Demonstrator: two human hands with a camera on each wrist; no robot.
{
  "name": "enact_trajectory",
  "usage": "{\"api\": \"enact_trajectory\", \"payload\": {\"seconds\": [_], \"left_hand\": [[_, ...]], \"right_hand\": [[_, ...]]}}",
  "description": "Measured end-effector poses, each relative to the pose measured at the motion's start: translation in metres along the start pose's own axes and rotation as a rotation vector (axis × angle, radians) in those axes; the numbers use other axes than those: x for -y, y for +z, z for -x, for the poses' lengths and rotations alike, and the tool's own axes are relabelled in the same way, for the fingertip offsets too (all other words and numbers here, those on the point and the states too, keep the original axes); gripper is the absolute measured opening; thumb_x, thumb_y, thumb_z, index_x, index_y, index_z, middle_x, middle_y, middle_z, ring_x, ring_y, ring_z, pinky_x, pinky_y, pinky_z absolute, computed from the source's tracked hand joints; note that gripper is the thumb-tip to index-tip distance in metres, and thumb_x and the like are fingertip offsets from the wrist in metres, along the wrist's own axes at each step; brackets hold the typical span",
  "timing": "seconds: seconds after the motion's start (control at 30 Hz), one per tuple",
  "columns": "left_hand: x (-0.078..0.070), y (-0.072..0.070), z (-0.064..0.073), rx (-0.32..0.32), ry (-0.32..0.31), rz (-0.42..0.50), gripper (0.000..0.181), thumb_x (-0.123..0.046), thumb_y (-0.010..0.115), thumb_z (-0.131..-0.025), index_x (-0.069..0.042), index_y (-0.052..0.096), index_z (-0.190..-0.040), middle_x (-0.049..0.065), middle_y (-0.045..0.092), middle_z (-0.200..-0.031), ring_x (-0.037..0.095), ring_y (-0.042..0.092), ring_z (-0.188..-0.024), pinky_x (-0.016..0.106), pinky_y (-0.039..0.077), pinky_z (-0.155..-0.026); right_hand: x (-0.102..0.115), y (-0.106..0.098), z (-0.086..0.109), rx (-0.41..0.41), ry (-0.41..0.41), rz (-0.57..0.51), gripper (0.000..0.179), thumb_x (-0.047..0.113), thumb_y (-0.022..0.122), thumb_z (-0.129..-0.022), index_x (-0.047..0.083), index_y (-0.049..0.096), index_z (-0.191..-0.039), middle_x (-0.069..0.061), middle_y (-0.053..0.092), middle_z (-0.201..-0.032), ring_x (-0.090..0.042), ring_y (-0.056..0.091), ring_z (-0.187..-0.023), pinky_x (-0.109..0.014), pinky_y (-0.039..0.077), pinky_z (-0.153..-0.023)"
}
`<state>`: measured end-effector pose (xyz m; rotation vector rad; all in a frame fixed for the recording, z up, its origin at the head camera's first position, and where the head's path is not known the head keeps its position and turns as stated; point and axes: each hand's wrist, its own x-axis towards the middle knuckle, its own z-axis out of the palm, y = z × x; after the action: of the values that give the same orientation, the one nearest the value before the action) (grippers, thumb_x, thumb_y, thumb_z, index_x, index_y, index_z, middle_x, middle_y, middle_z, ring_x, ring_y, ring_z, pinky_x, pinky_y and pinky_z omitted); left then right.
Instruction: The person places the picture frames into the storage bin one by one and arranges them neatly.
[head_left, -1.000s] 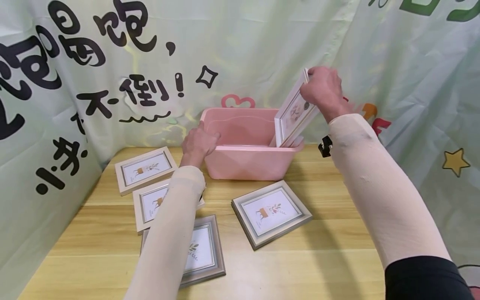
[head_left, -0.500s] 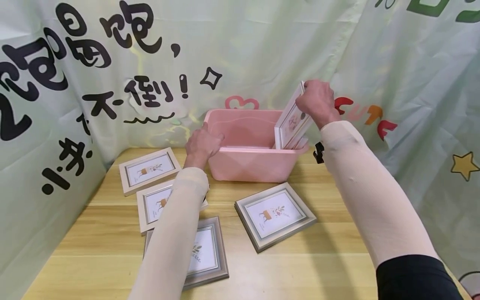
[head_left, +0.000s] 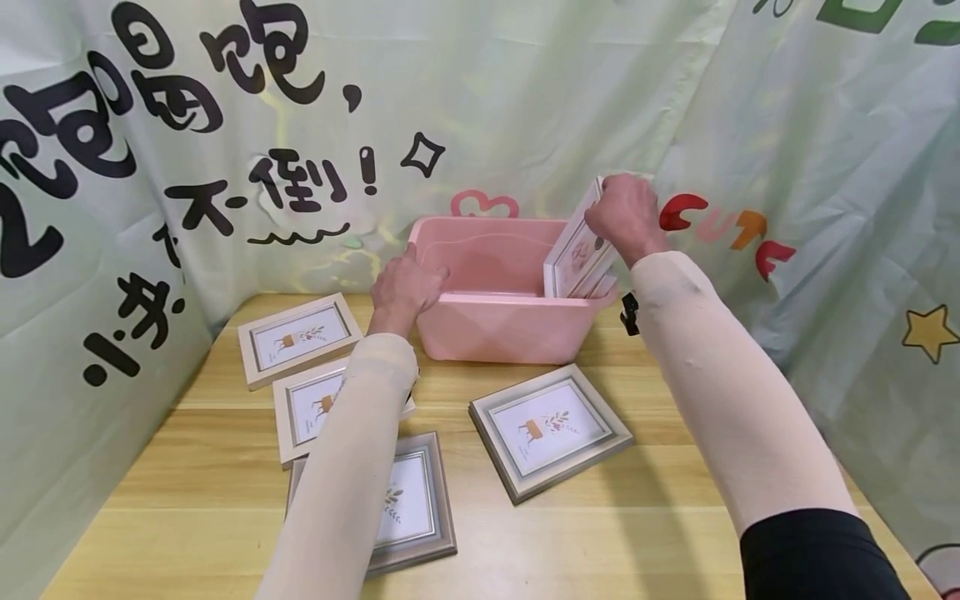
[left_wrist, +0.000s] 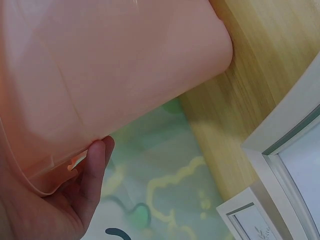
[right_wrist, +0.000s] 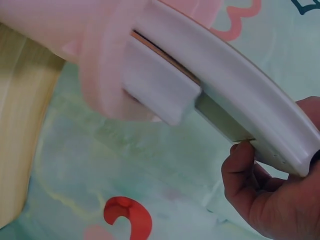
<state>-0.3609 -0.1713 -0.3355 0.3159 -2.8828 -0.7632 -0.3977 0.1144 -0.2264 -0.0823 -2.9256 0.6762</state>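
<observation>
A pink plastic tub (head_left: 510, 329) stands at the back of the table. My left hand (head_left: 405, 287) grips its left rim, and in the left wrist view that hand's fingers (left_wrist: 95, 160) curl over the handle end. A white picture frame (head_left: 577, 254) leans inside the tub at the right end, its lower edge below the front rim. My right hand (head_left: 626, 212) pinches this frame by its top corner; the right wrist view shows the fingers (right_wrist: 242, 155) at its back edge. Another frame (right_wrist: 160, 80) lies right beside it in the tub, mostly hidden.
Two cream picture frames (head_left: 300, 337) and a grey-brown one (head_left: 431, 500) lie at the left, partly covered by my left forearm. A silver-beige frame (head_left: 551, 429) lies in front of the tub. A printed curtain (head_left: 525, 100) hangs close behind the tub.
My right hand has moved down and slightly left, lowering the white picture frame deeper into the tub. The left hand keeps its grip on the rim. The head view has shifted slightly.
</observation>
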Motion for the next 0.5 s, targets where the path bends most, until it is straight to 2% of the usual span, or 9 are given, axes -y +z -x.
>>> {"api": "enact_trajectory", "payload": {"seconds": [0.27, 0.5], "left_hand": [[0.002, -0.001, 0.000, 0.010, -0.011, 0.000, 0.084, -0.059, 0.044, -0.088, -0.015, 0.020, -0.155, 0.020, 0.046, -0.143, 0.039, 0.050, -0.125, 0.056, 0.044, -0.099], [0.001, -0.001, -0.001, 0.018, -0.013, 0.016, 0.084, -0.059, 0.042, -0.087, -0.015, 0.020, -0.155, 0.018, 0.046, -0.145, 0.037, 0.048, -0.128, 0.054, 0.042, -0.102]], "right_hand": [[-0.002, 0.017, 0.001, -0.007, -0.036, 0.009, 0.036, 0.017, 0.051, -0.088, 0.002, 0.061, -0.120, -0.018, 0.064, -0.114, -0.031, 0.060, -0.093, -0.039, 0.056, -0.076], [-0.004, 0.027, -0.001, -0.018, -0.055, 0.044, 0.037, 0.016, 0.052, -0.087, 0.000, 0.061, -0.119, -0.020, 0.065, -0.113, -0.033, 0.062, -0.094, -0.043, 0.056, -0.079]]}}
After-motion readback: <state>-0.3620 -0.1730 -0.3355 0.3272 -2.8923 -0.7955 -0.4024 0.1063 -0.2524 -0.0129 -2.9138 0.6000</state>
